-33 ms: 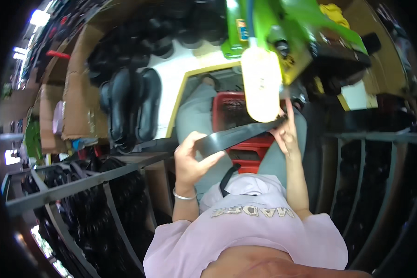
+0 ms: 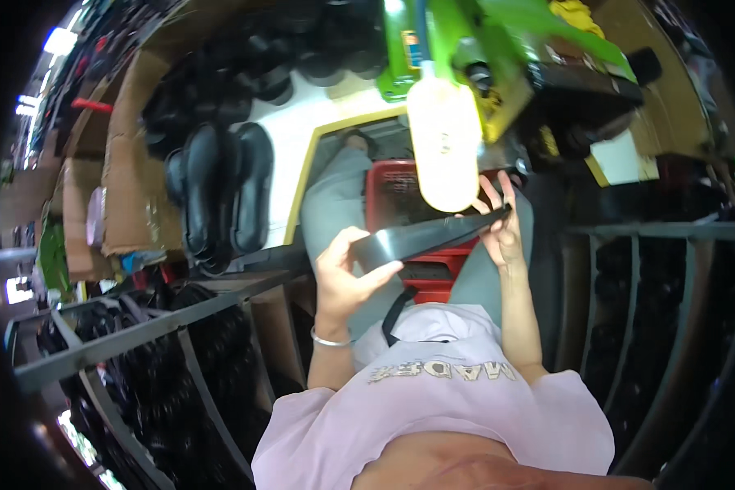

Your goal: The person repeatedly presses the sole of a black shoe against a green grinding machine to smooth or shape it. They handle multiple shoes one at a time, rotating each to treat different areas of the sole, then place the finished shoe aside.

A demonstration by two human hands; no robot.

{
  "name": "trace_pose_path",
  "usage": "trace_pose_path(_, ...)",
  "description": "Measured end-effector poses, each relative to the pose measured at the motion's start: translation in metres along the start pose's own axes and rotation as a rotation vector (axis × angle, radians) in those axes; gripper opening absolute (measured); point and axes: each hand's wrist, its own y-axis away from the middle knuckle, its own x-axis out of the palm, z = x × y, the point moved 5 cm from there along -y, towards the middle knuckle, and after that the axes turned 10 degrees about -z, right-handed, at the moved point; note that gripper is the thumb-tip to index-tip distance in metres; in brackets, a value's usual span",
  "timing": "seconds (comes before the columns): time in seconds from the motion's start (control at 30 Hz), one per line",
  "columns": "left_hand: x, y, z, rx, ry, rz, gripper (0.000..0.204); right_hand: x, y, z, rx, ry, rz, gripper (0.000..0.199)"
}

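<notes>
A black shoe sole (image 2: pixel 425 238) is held edge-up between my hands, above my lap. My left hand (image 2: pixel 340 279) grips its wide end, thumb on the near side and fingers on the far side. At the narrow end my right hand (image 2: pixel 502 233) pinches the tip, with some fingers raised and spread. A brightly glowing oval lamp (image 2: pixel 443 143) hangs just beyond the sole and hides part of what lies behind it. On the white tabletop to the left, several black soles (image 2: pixel 253 188) stand close together.
Beyond the lamp stands a green machine (image 2: pixel 449 61). Cardboard boxes flank it, one at left (image 2: pixel 143 171) and one at right (image 2: pixel 670 90). Metal racks with black pieces stand on both sides, left (image 2: pixel 155 322) and right (image 2: pixel 670 231). A red stool (image 2: pixel 429 282) shows between my knees.
The surroundings have shifted slightly left in view. My left hand and the sole's wide end have moved a little right, and my right hand's fingers look more spread.
</notes>
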Motion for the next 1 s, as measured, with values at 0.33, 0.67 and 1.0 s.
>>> trace_pose_path(0.33, 0.137, -0.033, 0.039, -0.138, 0.524, 0.223, 0.038, -0.111, 0.063, -0.001, 0.288, 0.087, -0.196, 0.034)
trace_pose_path(0.67, 0.123, -0.041, 0.053, -0.032, 0.45, 0.086, 0.033, -0.103, 0.076, 0.012, 0.147, 0.298, -0.298, 0.043)
trace_pose_path(1.0, 0.064, -0.044, 0.038, 0.055, 0.463, 0.002, 0.061, -0.014, -0.016, 0.128, -0.364, 0.344, -0.208, 0.055)
